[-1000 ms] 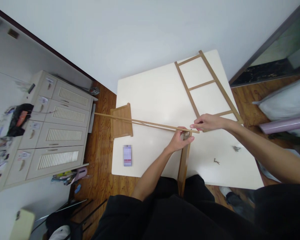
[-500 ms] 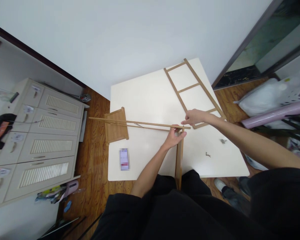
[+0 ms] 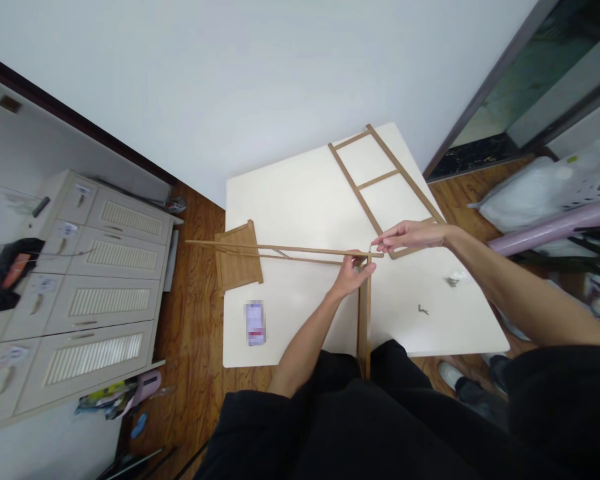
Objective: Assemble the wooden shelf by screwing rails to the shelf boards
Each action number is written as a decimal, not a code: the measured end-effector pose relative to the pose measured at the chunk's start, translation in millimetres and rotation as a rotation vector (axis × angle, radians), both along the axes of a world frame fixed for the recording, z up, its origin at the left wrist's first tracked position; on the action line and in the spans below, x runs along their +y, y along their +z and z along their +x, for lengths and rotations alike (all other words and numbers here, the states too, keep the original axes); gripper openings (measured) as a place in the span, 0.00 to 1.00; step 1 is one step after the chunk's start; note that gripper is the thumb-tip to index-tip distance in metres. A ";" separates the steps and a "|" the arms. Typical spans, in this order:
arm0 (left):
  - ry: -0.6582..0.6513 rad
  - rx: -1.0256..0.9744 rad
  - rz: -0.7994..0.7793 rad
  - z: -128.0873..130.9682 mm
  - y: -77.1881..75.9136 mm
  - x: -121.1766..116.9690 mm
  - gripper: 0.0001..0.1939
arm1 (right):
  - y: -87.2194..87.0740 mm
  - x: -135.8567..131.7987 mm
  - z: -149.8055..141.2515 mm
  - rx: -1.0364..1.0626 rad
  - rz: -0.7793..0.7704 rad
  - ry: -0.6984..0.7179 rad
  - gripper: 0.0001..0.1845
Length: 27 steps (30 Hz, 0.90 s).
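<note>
My left hand [image 3: 351, 275] is closed around the corner where a wooden side frame [image 3: 310, 251], seen edge-on, meets a wooden board [image 3: 364, 327]. The board runs from that joint down toward my lap. At the frame's right end, a thin bent metal hex key [image 3: 371, 248] stands up from the wood. My right hand [image 3: 413, 235] has its thumb and fingertips at the key's upper arm, the other fingers fairly straight. Small metal fasteners [image 3: 423, 310] lie on the white table [image 3: 300, 207], with more loose hardware [image 3: 451, 283] to their right.
A second ladder-like wooden frame [image 3: 357, 188] lies at the back right of the table. At the left, a wooden panel [image 3: 240, 267] lies under the frame's far end, near a blurred purple rectangular item [image 3: 255, 323]. A person's shoe [image 3: 450, 375] shows beyond the front edge.
My right hand has shifted right and its fingers have straightened from a curled grip, and the hex key now shows at the fingertips. My left hand keeps its hold; the whole view has shifted slightly.
</note>
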<state>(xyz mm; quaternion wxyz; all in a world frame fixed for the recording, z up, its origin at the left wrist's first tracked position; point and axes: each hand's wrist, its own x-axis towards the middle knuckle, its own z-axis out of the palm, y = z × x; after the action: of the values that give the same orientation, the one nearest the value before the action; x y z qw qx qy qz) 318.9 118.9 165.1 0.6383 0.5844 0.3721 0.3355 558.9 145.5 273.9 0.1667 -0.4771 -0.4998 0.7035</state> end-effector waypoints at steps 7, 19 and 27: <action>-0.004 0.017 -0.010 0.3 -4.0 -1.3 0.27 | -48.6 -21.5 -24.5 0.175 0.099 -0.354 0.30; -0.017 0.017 -0.013 1.9 0.4 -4.3 0.28 | -43.3 6.3 -54.0 -0.027 0.234 -0.224 0.30; 0.016 -0.002 -0.025 6.2 9.0 -9.8 0.31 | -30.6 25.5 -67.8 -0.342 0.004 -0.059 0.27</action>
<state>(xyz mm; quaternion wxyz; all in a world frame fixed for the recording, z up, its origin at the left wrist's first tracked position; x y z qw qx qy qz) 325.1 109.1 174.1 0.6432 0.5730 0.3805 0.3364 491.2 171.0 243.3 0.1009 -0.6038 -0.5081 0.6059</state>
